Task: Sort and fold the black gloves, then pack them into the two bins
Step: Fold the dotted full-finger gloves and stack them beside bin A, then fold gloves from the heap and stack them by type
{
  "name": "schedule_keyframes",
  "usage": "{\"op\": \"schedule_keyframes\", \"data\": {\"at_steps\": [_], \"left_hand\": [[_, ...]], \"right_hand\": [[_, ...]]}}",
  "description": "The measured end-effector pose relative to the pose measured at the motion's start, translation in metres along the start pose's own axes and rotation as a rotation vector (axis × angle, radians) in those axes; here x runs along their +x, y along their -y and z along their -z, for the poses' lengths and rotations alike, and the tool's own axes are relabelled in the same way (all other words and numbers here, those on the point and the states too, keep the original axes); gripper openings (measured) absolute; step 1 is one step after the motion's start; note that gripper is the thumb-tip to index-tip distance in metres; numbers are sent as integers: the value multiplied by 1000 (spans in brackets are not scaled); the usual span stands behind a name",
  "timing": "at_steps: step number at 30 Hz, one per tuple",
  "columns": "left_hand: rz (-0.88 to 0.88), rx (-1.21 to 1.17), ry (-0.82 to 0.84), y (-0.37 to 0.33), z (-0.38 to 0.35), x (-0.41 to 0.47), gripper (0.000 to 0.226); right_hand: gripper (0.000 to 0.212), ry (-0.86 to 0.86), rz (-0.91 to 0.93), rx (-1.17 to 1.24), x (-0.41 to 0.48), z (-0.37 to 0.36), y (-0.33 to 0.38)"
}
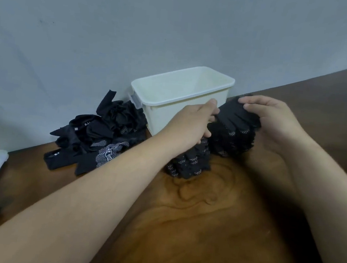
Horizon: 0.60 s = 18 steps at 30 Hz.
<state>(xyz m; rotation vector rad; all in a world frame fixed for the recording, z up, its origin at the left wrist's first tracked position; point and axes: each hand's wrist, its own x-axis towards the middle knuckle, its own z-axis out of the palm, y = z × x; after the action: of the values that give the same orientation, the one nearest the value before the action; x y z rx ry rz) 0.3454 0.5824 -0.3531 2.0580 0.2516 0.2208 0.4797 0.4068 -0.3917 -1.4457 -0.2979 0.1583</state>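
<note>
Both hands hold one bundle of black gloves [234, 125] near the far edge of the desk [200, 230]. The left hand [192, 122] curls round its near, lower part. The right hand [276, 120] pinches the far, upper end, thumb on top. The bundle's long axis runs near-left to far-right. The white bin [172, 97] stands just behind and leftward, nearer the left hand. Judgement: packing needs a lift up and left over the rim.
</note>
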Motion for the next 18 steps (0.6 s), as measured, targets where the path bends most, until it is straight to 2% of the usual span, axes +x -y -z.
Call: {"op": "schedule_keyframes", "data": {"at_steps": [6, 9, 13, 18], "left_hand": [[178, -89, 20, 6, -8, 10, 51], [190, -56, 6, 12, -10, 11, 49], [170, 19, -13, 7, -13, 11, 66], [169, 189, -19, -5, -12, 12, 54]], "right_hand": [[19, 10, 32, -150, 6, 1, -15], [15, 13, 70, -285, 5, -5, -17], [15, -15, 96, -456, -1, -8, -16], [15, -13, 134, -662, -4, -7, -20]]}}
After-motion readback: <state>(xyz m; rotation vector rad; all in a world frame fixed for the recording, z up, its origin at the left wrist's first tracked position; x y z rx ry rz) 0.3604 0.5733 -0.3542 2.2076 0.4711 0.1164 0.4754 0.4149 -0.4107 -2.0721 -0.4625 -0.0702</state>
